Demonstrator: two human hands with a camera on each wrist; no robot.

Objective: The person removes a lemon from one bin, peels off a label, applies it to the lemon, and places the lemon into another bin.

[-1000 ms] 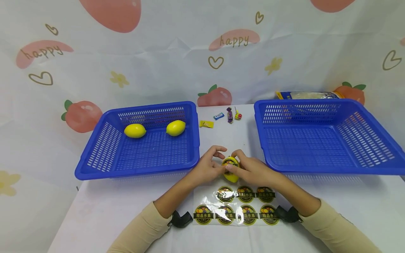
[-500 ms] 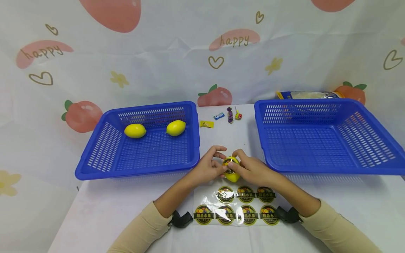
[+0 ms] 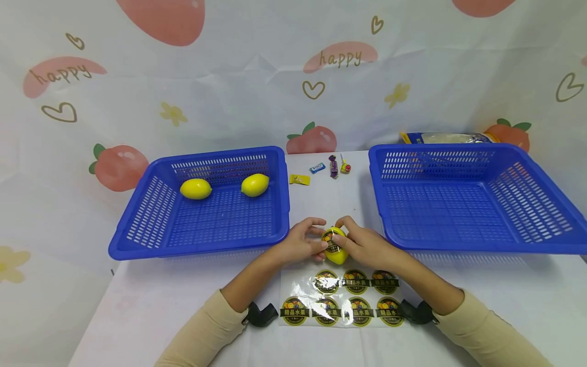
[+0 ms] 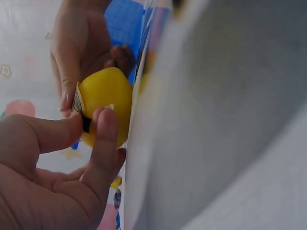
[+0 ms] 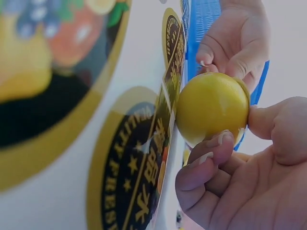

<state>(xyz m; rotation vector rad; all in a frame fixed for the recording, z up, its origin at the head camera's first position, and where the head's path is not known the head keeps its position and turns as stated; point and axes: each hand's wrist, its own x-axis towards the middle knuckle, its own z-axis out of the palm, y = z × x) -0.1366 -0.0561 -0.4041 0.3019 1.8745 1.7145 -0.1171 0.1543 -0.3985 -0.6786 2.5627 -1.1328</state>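
While the sticker sheet point(image 3: 298, 286) lies flat on the counter point(image 3: 321, 347) at the lower middle of the frame, it would be wise to work just above it without brushing its printed rounds. At the centre is the lemon point(image 3: 340, 256), held between both hands. The left hand point(image 3: 297, 245) pinches it from the left, thumb and fingertip at the edge of the sticker point(image 3: 329, 236); the right hand point(image 3: 367, 246) grips the other side, thumb pressing the sticker's face and fingers curled beneath.

In the left wrist view one edge seems to stand slightly off the skin — so the thumbs would do well to stroke outward from the middle with light, even pressure, since a flat label tends to wrinkle on a curve. A steady right-hand grip should stop the smooth fruit turning.

Beyond, the left basket point(image 3: 202, 247) with two lemons point(image 3: 195, 189) and the right basket point(image 3: 481, 249) flank the work — their inner corners near the wrists deserve care. Sweets point(image 3: 333, 167) lie farther off, upper middle.
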